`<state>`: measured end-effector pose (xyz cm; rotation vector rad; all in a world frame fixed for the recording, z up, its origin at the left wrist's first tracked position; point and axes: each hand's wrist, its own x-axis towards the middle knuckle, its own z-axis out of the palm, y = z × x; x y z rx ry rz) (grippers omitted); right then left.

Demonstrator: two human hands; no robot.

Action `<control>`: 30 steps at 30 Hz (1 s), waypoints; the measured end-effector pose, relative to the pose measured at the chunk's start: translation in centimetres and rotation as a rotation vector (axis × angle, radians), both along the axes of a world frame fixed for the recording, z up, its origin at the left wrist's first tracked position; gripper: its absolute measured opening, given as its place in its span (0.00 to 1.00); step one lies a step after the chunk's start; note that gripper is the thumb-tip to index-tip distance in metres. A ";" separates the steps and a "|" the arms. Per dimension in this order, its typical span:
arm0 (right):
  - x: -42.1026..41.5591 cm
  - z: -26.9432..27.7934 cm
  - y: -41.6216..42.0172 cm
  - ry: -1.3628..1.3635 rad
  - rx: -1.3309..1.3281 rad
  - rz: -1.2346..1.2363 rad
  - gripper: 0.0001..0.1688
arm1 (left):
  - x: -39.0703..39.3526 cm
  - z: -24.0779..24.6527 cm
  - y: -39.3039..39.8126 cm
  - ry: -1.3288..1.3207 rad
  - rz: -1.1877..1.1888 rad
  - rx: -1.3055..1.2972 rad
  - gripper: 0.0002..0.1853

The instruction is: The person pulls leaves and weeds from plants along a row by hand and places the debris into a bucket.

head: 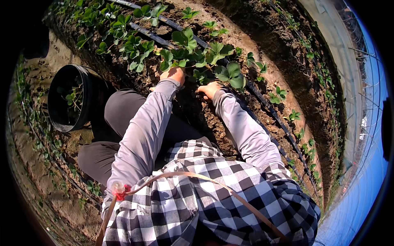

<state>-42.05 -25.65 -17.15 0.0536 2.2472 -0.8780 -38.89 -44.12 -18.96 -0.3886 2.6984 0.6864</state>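
Note:
Strawberry plants (215, 55) with broad green leaves grow on a raised soil bed in front of me. My left hand (174, 74) reaches in at the near edge of the leaves, its fingers mostly hidden beneath them. Just to the right, my right hand (210, 90) is low at the soil beside the same plant, thumb and a finger pointing left; shadow and leaves hide the rest. Whether either hand grips a stem or leaf cannot be made out. Black drip irrigation tubes (264, 103) run along the bed, passing under the leaves.
A black plastic bucket (84, 101) holding some plant cuttings stands on the path at left, beside my bent knee. More strawberry plants (120, 27) grow at the upper left. Another planted bed (307, 55) lies to the right, before a plastic greenhouse wall (347, 61).

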 end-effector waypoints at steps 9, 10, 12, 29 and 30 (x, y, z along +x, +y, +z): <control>1.0 2.1 3.7 -0.090 -0.168 -0.090 0.22 | 1.6 3.9 2.0 0.065 0.070 0.180 0.11; 1.1 1.5 3.7 -0.069 -0.208 -0.144 0.20 | 1.5 3.4 2.1 0.160 0.056 0.154 0.09; 1.4 1.0 3.6 -0.014 -0.267 -0.227 0.18 | 1.0 2.7 2.1 0.298 0.007 0.074 0.08; -0.7 -2.6 3.7 0.271 -0.441 -0.070 0.10 | -1.4 -0.9 2.0 0.507 -0.105 0.004 0.02; -0.5 -0.9 2.9 0.251 -0.321 -0.020 0.08 | -0.7 -0.7 1.7 0.498 -0.095 -0.008 0.02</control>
